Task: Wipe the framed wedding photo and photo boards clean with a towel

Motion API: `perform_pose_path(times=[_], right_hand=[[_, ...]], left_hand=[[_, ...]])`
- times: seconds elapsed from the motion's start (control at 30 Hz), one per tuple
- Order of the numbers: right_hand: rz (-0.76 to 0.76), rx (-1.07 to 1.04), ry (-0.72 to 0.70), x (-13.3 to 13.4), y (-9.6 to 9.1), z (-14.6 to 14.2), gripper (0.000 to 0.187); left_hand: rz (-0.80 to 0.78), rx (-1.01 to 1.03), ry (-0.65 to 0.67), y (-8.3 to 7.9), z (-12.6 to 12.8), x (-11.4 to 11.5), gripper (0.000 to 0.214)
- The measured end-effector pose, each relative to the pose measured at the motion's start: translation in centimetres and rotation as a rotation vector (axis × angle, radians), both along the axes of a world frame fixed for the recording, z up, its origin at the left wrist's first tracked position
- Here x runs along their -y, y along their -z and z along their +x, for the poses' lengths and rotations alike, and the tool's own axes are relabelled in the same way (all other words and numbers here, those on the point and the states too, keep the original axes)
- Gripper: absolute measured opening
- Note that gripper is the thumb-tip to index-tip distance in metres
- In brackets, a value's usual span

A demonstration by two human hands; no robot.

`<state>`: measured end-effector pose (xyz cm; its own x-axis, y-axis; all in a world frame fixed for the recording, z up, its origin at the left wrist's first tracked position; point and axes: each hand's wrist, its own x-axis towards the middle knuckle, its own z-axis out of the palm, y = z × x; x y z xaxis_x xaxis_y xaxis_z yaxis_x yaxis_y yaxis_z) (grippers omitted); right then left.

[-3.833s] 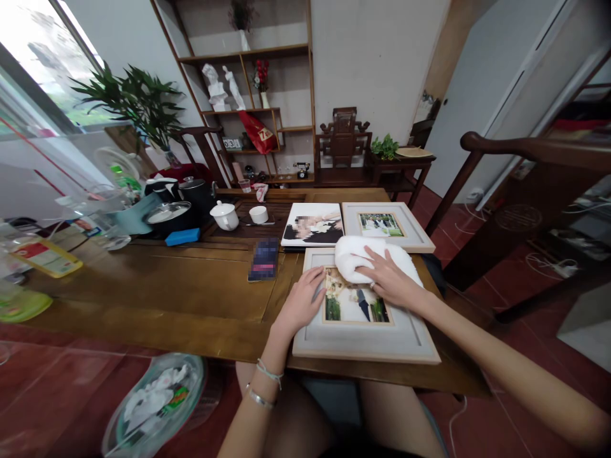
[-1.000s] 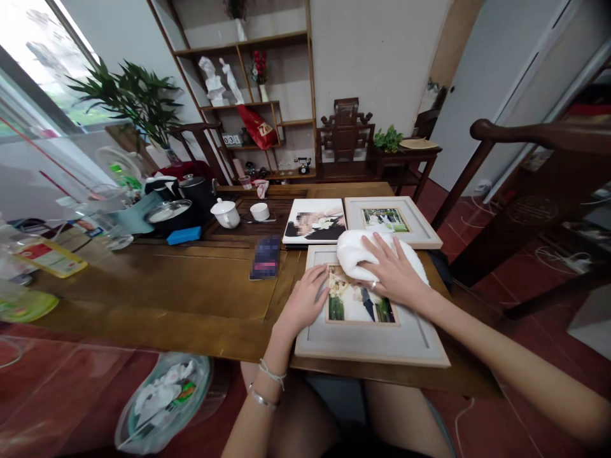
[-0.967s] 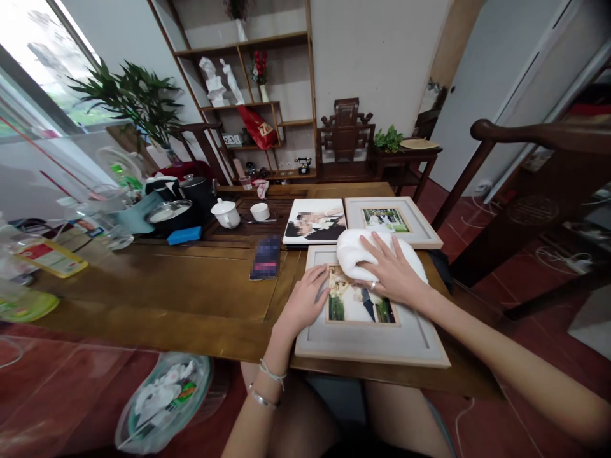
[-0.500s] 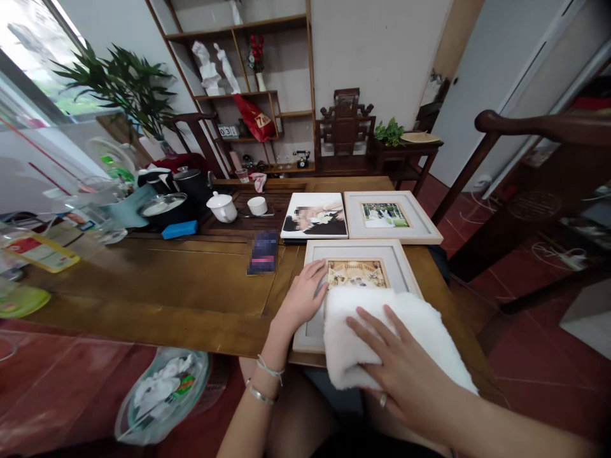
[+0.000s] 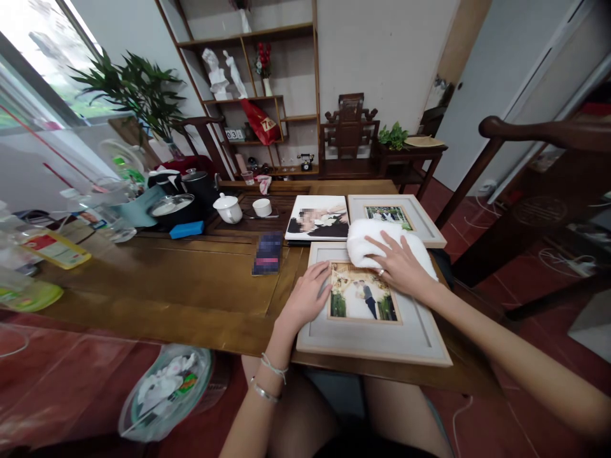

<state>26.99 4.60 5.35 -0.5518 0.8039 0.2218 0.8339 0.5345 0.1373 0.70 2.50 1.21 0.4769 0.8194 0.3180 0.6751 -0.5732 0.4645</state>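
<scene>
A pale wooden picture frame point(image 5: 372, 357) with a photo of a couple lies flat at the table's near edge. My left hand point(image 5: 307, 294) rests on its left side, fingers stretched out over the grey mat beside the photo. Over the frame's upper right edge, my right hand point(image 5: 400, 259) presses a folded white fluffy towel point(image 5: 359, 238), with the fingers spread on top and the thumb hidden. The towel also covers the lower part of a second picture frame point(image 5: 426, 222) lying behind. Left of that one sits a white-covered photo album or panel point(image 5: 334, 207).
A phone point(image 5: 267, 253) lies left of the frames. Farther left are a lidded white cup point(image 5: 228, 208), a small white bowl point(image 5: 262, 207), a blue block point(image 5: 186, 229), a pot and bottles. A lined trash bin point(image 5: 167, 391) stands below the table; a wooden chair point(image 5: 520, 203) is at right.
My right hand has slid the towel away from me, from the frame's lower right to its top edge, uncovering the photo. My left hand stays on the frame's left side.
</scene>
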Motion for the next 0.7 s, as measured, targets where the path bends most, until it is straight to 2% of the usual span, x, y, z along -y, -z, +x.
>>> perform_pose_path(times=[0.1, 0.2, 0.3, 0.4, 0.5, 0.57, 0.63, 0.7], right_hand=[[-0.07, 0.01, -0.079, -0.5, -0.1, -0.4, 0.051], [-0.171, -0.021, -0.198, 0.6, -0.4, -0.5, 0.047], [-0.286, -0.059, -0.31, 3.0, -1.0, -0.4, 0.04], [-0.402, -0.108, -0.373, 6.6, -1.7, -0.6, 0.04], [-0.449, -0.125, -0.363, 10.3, -1.8, -0.9, 0.046], [-0.417, -0.117, -0.318, 11.9, -1.3, -0.9, 0.047], [-0.349, -0.104, -0.259, 12.0, -0.6, -0.8, 0.046], [-0.259, -0.087, -0.176, 10.7, 0.0, -0.6, 0.045]], left_hand=[[-0.014, -0.013, -0.005, -0.1, 0.1, 0.0, 0.042], [-0.018, -0.016, -0.004, -0.3, 0.1, 0.0, 0.042], [-0.009, -0.004, 0.01, -0.4, 0.1, 0.0, 0.041], [-0.009, 0.001, 0.018, -0.3, 0.1, 0.0, 0.043], [-0.015, 0.005, 0.009, -0.2, 0.0, 0.0, 0.043], [-0.018, 0.003, 0.002, -0.2, 0.1, 0.0, 0.041], [-0.017, -0.003, -0.001, -0.2, 0.1, 0.0, 0.041], [-0.014, -0.005, -0.003, -0.1, 0.1, 0.0, 0.041]])
